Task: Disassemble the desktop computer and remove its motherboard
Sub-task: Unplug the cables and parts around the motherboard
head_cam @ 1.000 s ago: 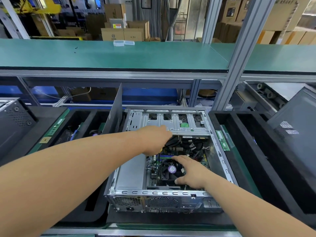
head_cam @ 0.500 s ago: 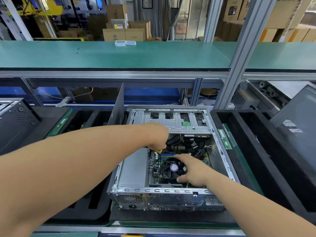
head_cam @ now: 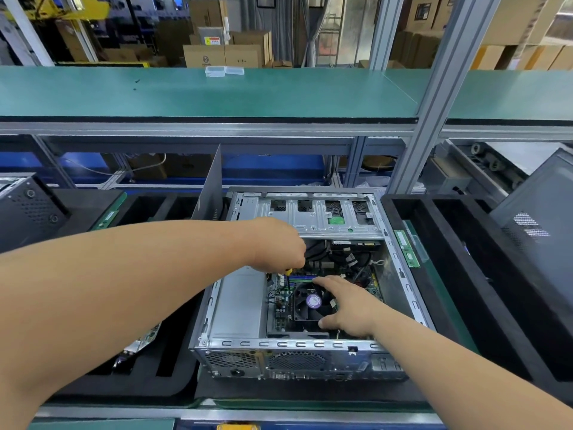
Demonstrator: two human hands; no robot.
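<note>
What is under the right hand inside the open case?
The right hand rests on the black cooler fan, whose purple hub label shows, mounted on the motherboard. The fan's right side and the board beneath it are covered.

Cardboard box (head_cam: 204, 58) behind the desk: round printed logo, perhaps an "M". Yellow label (head_cam: 213, 41) on box above: print too small to read.

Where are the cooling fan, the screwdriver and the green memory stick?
cooling fan (head_cam: 313, 301): head view, purple hub label.
screwdriver (head_cam: 288, 272): head view, yellow handle below the left hand.
green memory stick (head_cam: 406, 248): head view, middle of the board.
</note>
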